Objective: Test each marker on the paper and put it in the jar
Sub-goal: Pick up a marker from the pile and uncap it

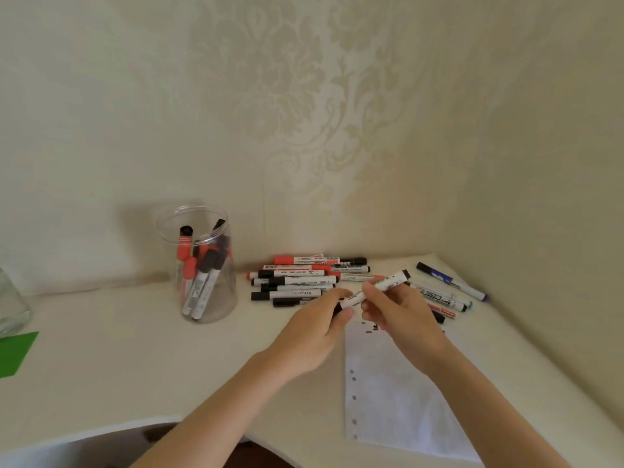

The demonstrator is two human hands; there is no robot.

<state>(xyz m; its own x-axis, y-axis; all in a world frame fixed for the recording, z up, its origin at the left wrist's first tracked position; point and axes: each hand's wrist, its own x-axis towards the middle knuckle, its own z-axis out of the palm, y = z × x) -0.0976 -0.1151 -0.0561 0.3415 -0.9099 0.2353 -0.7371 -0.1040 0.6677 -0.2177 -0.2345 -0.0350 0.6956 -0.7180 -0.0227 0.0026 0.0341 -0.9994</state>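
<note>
We see both hands holding one white-barrelled black marker (378,288) above the punched white paper (388,393): left hand (314,332) fingers hide its cap end, right hand (401,315) pinches the barrel.

Left hand (315,336) and right hand (398,314) close together, fingers curled.

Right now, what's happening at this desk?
A person holds one black-capped marker in both hands above the paper: the left hand grips the cap end, the right hand grips the barrel. The clear jar already holds several red and black markers. A pile of markers lies on the desk behind the hands.
</note>
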